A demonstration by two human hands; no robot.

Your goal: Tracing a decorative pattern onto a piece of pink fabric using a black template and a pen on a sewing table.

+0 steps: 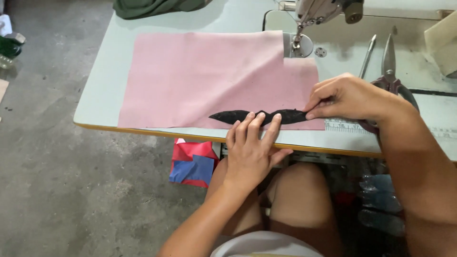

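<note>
On pink cloth point(190, 76), black strip point(259, 116) — left hand point(250, 152) flat on it, right hand point(345, 97) pinching its end.

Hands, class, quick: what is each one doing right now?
Left hand: open, fingers flat on the black strip.
Right hand: fingers pinching the strip's right end on the pink cloth.

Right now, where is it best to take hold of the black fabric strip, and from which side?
Probably at its free left tip: pinch the black fabric strip from the table's front edge. It lies flat on the pink cloth, the left hand presses its middle, and the right hand already holds its right end.
</note>
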